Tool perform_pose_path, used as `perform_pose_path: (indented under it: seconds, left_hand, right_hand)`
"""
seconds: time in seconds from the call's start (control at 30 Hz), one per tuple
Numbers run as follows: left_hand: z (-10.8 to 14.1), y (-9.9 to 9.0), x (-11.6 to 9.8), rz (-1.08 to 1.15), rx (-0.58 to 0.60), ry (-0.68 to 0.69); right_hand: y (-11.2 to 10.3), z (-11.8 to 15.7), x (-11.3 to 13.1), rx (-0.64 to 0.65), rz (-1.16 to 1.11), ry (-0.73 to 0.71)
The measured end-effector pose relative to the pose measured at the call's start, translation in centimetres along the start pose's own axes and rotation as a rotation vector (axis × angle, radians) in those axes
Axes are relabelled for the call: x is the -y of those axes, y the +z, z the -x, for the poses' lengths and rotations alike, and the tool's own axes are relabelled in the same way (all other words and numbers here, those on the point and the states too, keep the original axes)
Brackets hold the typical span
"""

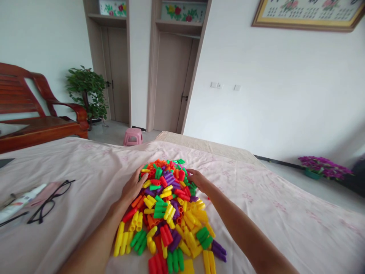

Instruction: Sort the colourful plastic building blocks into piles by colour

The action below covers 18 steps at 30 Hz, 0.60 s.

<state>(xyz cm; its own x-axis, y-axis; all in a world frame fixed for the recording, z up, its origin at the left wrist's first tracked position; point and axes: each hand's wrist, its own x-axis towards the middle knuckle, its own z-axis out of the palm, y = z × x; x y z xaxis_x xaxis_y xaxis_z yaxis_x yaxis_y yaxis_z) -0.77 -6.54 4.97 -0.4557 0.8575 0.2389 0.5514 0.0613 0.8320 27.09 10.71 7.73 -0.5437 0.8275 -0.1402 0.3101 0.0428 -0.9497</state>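
A heap of plastic bullet-shaped building blocks [168,205] in yellow, red, green, purple and orange lies on a pale pink sheet [242,198]. My left hand [134,187] rests against the heap's far left side, thumb apart from the fingers, whose tips are partly hidden. On the opposite side, my right hand [200,181] touches the far right edge with its fingers stretched toward the blocks. Neither hand appears to have a block in its grip. Several joined yellow blocks [191,220] and a purple block [219,250] lie at the near right.
Black-framed glasses [51,201] and a white tube [24,201] lie on the sheet at left. Beyond it stand a wooden bench [42,110], a potted plant [88,91] and a pink stool [133,136]. Purple flowers [325,166] are on the floor at right.
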Motion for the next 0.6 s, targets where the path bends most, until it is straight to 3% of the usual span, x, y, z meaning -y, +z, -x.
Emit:
perform_pose_path:
  seconds: [0.1, 0.23, 0.43, 0.6]
  left_hand:
    - [0.4, 0.8, -1.1, 0.019, -0.037, 0.052]
    - [0.7, 1.7, -3.4, 0.099, -0.045, 0.114]
    - [1.8, 2.2, -6.9, 0.335, 0.055, 0.208]
    - [1.8, 1.6, -7.3, 0.444, 0.128, 0.225]
  right_hand:
    - [1.1, 1.1, 0.8, -0.073, 0.025, -0.067]
    - [1.7, 2.6, 2.8, -0.213, 0.234, -0.159]
    - [2.4, 6.4, 6.5, -0.349, 0.602, -0.35]
    - [1.2, 8.5, 6.6, -0.379, 0.566, -0.426]
